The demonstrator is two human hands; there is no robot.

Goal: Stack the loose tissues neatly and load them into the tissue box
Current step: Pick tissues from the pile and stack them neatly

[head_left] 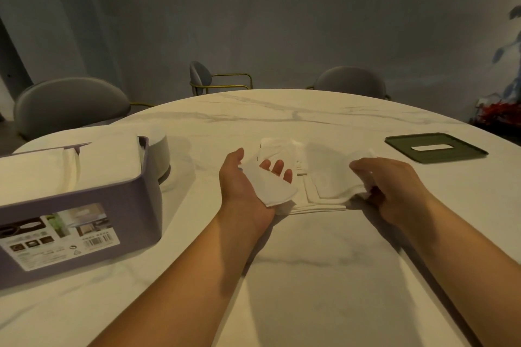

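A loose pile of white tissues (pixel 315 200) lies on the marble table (pixel 310 276) in front of me. My left hand (pixel 239 186) is palm up with a folded tissue (pixel 270 186) draped across it, fingertips showing past the tissue's edge. My right hand (pixel 392 189) pinches another tissue (pixel 332 177) at its right end and holds it over the pile. A purple tissue box (pixel 84 211) stands at the left, lid off, with a stack of tissues (pixel 56 169) inside. Its dark green lid (pixel 435 147) with a slot lies flat at the far right.
A round grey-white object (pixel 160 155) sits right behind the box. Grey chairs (pixel 70 104) with gold frames ring the table's far side. Red decoration (pixel 496 113) and a plant stand at the right, off the table.
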